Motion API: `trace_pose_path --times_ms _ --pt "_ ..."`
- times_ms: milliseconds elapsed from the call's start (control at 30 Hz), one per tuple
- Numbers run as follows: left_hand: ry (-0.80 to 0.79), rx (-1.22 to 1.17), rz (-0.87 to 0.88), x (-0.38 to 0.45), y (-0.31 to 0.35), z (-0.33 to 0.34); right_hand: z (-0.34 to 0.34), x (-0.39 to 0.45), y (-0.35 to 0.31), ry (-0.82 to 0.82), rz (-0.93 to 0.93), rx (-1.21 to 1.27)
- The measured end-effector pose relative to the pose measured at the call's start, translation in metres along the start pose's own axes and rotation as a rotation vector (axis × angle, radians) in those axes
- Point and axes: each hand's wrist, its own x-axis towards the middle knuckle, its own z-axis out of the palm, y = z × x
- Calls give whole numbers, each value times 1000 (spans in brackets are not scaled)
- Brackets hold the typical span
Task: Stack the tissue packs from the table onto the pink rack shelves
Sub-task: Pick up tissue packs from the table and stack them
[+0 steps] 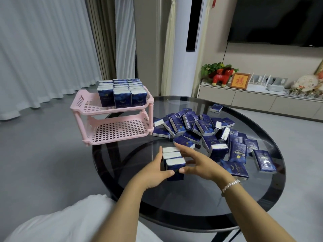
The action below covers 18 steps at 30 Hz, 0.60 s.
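Three dark blue tissue packs point(174, 160) stand upright in a row near the middle of the round glass table point(192, 203). My left hand point(155, 173) grips the row from the left, thumb on the front pack. My right hand point(195, 163) grips it from the right, fingers reaching along the far side. A loose heap of several more packs point(206, 130) lies to the right and behind. The pink two-shelf rack point(87, 106) stands at the table's left edge; its top shelf holds rows of upright packs point(120, 92), and its lower shelf point(118, 130) shows only bare grid.
One stray pack point(216, 108) lies at the far side of the table. A white-clothed knee point(73, 219) sits at the lower left. Behind stand curtains, a low cabinet point(253, 98) with ornaments and a wall screen.
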Motion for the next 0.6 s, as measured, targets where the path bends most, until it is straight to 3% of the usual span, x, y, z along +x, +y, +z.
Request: trace_pose_path --times_ms 267,600 --pt "-42 139 -4 -1 -1 13 -2 -2 -6 38 -7 -157" --pt "210 -2 175 -10 18 -19 -14 16 -39 81 -79 -118"
